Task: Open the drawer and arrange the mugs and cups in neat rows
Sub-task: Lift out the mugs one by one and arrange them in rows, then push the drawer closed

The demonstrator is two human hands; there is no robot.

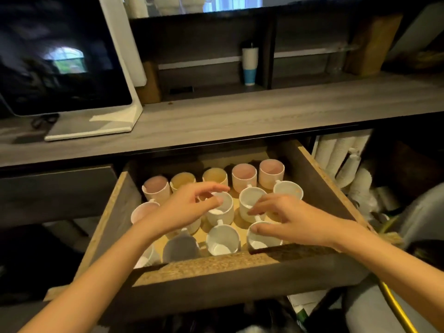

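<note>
The left hand (189,209) hides part of the middle row: a pale pink mug (141,211) is half covered by its wrist, and blur softens its fingertips. Its fingers arch, loosely spread, above a white mug (222,209) and grip nothing that can be made out. The right hand (286,218) is likewise slack and spread, with fingertips at the near wall of a second white mug (251,203) and its thumb over the rim of a front-row mug (263,239); whether they touch cannot be told. All the mugs stand upright inside the open drawer (319,181) at lower centre of the frame, with a back row of mugs (243,176), lined pink and yellow, along the far wall. At the drawer's lower left corner a shadowed mug (181,247) and a pale cup (146,258) are cut by the front edge and hard to read. Bare wooden floor shows between the middle and front mugs. The countertop (240,116) overhangs the back row closely. Stacked paper cups (341,159) crowd the space right of the drawer, and a yellow hose (396,316) curves through the lower right corner
</note>
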